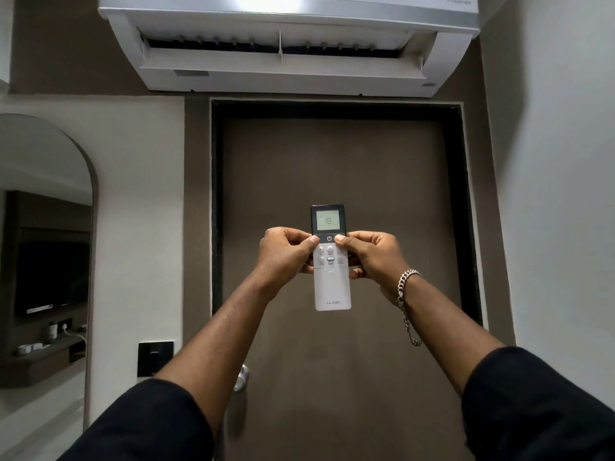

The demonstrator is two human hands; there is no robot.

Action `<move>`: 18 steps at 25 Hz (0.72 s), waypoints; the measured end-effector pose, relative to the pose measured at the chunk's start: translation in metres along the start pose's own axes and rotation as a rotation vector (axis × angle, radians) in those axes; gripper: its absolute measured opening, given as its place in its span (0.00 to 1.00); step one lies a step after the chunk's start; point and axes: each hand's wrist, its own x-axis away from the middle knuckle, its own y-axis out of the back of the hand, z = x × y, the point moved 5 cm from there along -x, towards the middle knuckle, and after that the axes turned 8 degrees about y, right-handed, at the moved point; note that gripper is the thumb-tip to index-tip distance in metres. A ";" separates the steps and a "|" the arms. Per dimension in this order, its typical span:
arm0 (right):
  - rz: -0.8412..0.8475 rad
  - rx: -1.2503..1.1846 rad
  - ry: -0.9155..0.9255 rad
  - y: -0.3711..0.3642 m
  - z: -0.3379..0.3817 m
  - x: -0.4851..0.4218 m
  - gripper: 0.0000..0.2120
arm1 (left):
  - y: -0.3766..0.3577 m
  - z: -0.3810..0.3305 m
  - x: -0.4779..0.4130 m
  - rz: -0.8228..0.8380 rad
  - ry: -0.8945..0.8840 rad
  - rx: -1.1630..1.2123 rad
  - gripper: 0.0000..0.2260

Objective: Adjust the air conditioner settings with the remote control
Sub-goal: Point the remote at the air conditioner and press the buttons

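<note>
A white remote control with a dark top and a lit screen reading 18 is held upright in front of me, pointing up. My left hand grips its left side, thumb resting near the power button. My right hand, with a silver chain bracelet at the wrist, grips its right side, thumb tip just right of the power button. The white air conditioner hangs on the wall above, its louver open.
A brown door in a black frame stands straight ahead, its metal handle low on the left. A black switch plate is on the wall left of it. An arched mirror is at far left. A white wall lies on the right.
</note>
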 end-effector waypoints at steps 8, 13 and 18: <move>0.024 0.017 -0.008 0.004 -0.001 0.001 0.13 | -0.004 0.002 -0.003 0.013 -0.006 -0.001 0.10; 0.012 0.008 -0.009 0.006 -0.001 0.003 0.10 | -0.007 0.003 -0.002 0.025 -0.006 -0.007 0.09; 0.002 0.026 -0.017 0.008 -0.003 0.004 0.14 | -0.008 0.005 -0.002 0.025 0.002 -0.015 0.09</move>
